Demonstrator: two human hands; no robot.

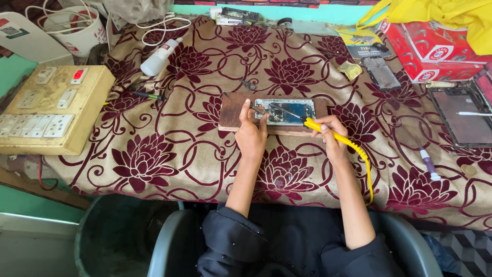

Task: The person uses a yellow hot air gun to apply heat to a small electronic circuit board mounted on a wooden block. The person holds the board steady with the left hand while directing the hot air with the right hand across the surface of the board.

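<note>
a: where do we have our hands?

b: our right hand (332, 134) grips the yellow soldering iron (319, 126), its tip slanting toward ten o'clock onto the opened phone (285, 111). the phone lies on a wooden block (231, 112) at the middle of the flowered cloth (169, 149).

a: and the other?

b: our left hand (251, 134) is closed around thin tweezers (258, 109), pressing on the phone's left end.

a: anything around us?

b: a switchboard (54, 109) at nine o'clock, a white bottle (160, 56) at eleven, a red box (430, 48) at two.
</note>
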